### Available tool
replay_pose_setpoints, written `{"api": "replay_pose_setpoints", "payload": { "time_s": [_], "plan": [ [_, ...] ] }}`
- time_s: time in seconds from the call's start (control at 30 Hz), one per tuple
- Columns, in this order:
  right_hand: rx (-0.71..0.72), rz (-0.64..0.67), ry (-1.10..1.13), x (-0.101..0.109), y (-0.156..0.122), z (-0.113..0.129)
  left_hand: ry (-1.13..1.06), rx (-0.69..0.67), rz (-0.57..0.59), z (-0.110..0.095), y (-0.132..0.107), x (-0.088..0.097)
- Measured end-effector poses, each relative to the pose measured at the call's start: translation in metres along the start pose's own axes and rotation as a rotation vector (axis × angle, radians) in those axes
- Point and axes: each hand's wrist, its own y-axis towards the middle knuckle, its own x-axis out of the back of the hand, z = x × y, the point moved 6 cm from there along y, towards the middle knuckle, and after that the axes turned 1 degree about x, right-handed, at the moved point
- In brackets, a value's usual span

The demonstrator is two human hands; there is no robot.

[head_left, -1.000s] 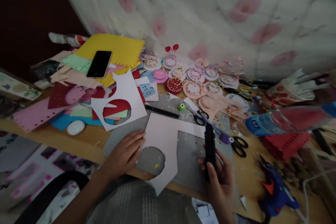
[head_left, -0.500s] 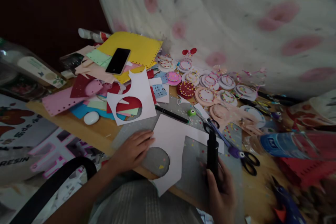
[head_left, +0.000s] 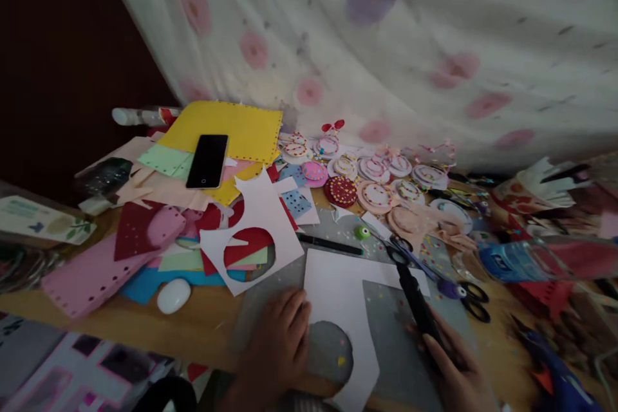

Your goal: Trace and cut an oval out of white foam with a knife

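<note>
White foam or paper sheet [head_left: 333, 283] with a round hole lies on the grey cutting mat [head_left: 393, 335]. My left hand [head_left: 282, 335] rests palm down at its left edge, fingers extended close together and touching it, holding nothing. In my right hand [head_left: 449, 347] is a long black tool [head_left: 418, 299], tilted with its top to the left; its exact kind is unclear. That hand is over the mat, right of the sheet. The tool's upper end overlaps small scissors handles [head_left: 400, 246] in view. A second cut-out white sheet [head_left: 284, 219] lies beyond my left hand.
Coloured sheets, a yellow sheet [head_left: 232, 129] and a phone [head_left: 207, 161] lie at the left. Several small decorated hats [head_left: 341, 191] line the back by the curtain [head_left: 309, 26]. A black pen [head_left: 331, 243], a clear bottle [head_left: 512, 261] and a blue glue gun [head_left: 555, 360] are around.
The camera view has tilted upward, so the table items appear lower. The black tool has gone from nearly upright to leaning left. My left hand stays on the sheet's edge.
</note>
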Motion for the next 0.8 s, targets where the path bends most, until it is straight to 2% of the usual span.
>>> {"api": "replay_pose_setpoints", "payload": {
  "time_s": [0.1,0.2,0.3,0.43,0.53,0.67,0.8],
  "plan": [
    [-0.025,-0.026,-0.052,0.003,0.002,-0.006,-0.020,0.008,-0.051,0.005,0.000,0.005],
    [-0.083,-0.032,-0.012,0.002,0.002,-0.009,-0.029,0.000,-0.072,0.007,0.001,0.007],
    [-0.134,-0.072,0.074,0.000,0.000,-0.004,-0.036,-0.003,-0.097,0.008,0.001,0.007],
    [-0.110,-0.131,0.142,-0.003,-0.003,0.006,-0.070,0.031,-0.078,0.008,0.000,0.000],
    [-0.092,-0.110,0.190,-0.008,-0.005,0.006,-0.072,0.064,-0.039,0.010,0.000,-0.004],
    [-0.047,-0.042,0.291,-0.011,-0.005,0.006,-0.053,0.073,-0.061,0.010,0.001,-0.004],
    [0.016,0.047,0.251,-0.011,-0.002,0.009,-0.018,0.080,-0.077,0.007,0.001,-0.004]
  ]
}}
